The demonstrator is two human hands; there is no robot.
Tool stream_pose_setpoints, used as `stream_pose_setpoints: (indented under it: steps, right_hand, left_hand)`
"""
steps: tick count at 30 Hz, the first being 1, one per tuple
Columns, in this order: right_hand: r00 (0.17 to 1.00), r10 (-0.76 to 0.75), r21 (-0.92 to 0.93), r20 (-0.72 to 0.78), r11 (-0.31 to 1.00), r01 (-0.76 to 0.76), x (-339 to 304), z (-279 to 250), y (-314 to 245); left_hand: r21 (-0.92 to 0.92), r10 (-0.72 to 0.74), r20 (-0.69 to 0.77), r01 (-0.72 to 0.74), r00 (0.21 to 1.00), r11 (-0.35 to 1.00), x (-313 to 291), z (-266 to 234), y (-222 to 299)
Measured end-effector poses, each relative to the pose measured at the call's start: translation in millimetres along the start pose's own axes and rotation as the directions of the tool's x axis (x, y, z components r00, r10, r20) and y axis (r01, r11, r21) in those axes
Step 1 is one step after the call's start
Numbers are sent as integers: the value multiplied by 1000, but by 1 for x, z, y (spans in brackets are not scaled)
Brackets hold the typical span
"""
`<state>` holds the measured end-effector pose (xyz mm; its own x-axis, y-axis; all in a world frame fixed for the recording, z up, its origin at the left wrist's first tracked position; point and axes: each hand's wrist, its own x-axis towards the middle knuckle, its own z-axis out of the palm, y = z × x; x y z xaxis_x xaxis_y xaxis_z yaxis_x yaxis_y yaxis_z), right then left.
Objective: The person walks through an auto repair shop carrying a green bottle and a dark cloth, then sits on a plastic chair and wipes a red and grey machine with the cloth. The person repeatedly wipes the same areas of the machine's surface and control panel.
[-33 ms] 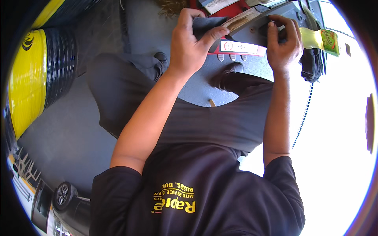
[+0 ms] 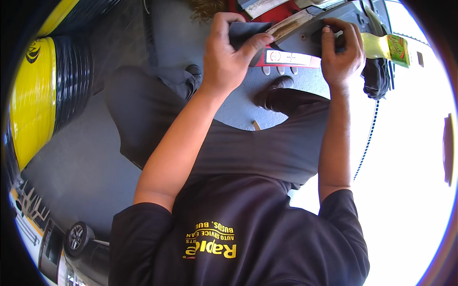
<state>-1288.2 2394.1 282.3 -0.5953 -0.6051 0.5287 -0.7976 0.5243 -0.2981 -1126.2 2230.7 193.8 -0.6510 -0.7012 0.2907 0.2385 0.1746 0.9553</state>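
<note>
My left hand (image 2: pixel 225 55) pinches a dark grey sheet (image 2: pixel 249 31), which looks like sandpaper, between thumb and curled fingers. Its thumb tip reaches the left end of a long, dark grey curved panel (image 2: pixel 298 42). Along the panel's upper edge runs a worn, brownish strip (image 2: pixel 286 25). Farther right on the same panel, my right hand (image 2: pixel 344 56) is closed, its thumb and bent fingers gripping the part. The inside of that grip is dark and partly hidden.
Right of my right hand lies a bottle of yellow-green liquid (image 2: pixel 385 46), with a bunched black cloth (image 2: pixel 377 83) below it. A red piece with a white label (image 2: pixel 288 57) sits under the panel. Yellow and black plastic-wrapped rolls (image 2: pixel 36 95) stand at left; a parked car (image 2: pixel 88 248) is lower left.
My left hand and the dark grey sheet have shifted slightly left. My right hand stays at the same spot on the panel.
</note>
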Motion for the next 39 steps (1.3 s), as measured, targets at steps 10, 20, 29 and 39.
stream_pose_setpoints:
  steps: [10,20,29,39]
  right_hand:
    - [1000,-4,-12,-29,1000,3,3,3,-5]
    - [1000,12,-22,-14,1000,-13,3,1,-7]
    - [1000,9,-39,-26,999,-10,4,3,-3]
    - [999,48,15,-16,999,-48,5,-2,-12]
  left_hand:
    - [-202,5,54,6,999,979,14,-2,-4]
    - [-18,120,31,-120,992,993,19,-4,-3]
    - [91,99,68,-105,993,990,21,-7,18]
    - [785,-2,364,-306,931,538,58,0,108]
